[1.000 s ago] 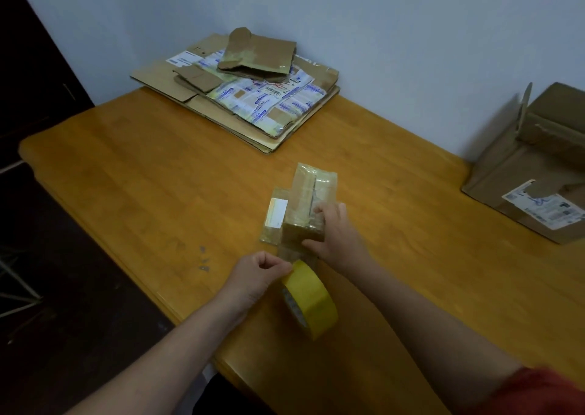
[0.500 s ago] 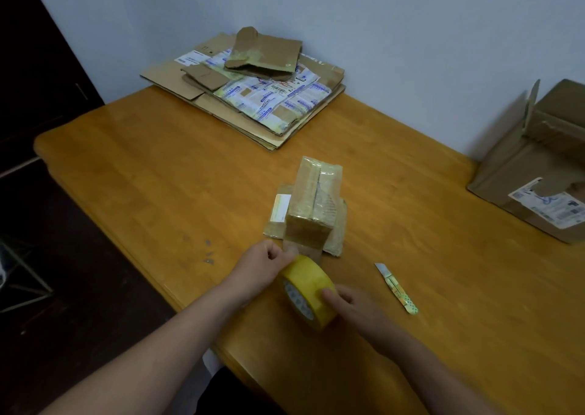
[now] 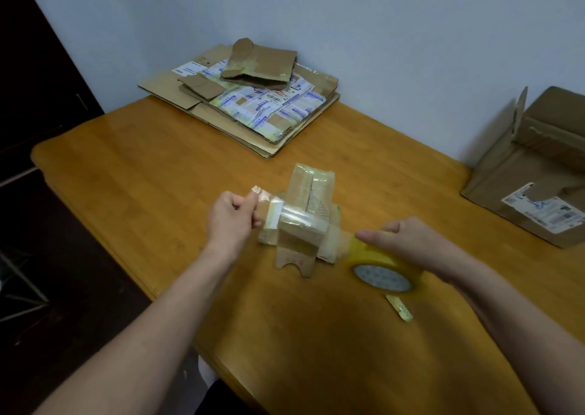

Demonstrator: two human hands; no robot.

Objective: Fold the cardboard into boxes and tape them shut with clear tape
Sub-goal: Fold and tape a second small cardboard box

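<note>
Two bare forearms; left hand (image 3: 232, 215), right hand (image 3: 408, 240) likewise uncovered.

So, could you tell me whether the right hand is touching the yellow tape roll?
Touching. The head view shows the right hand gripping the tape roll from above, lying directly on its yellow rim with no gap.

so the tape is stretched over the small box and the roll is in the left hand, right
No: the head view shows the right hand gripping the tape roll. The left hand pinches its free end, stretched over the small box as you say.
</note>
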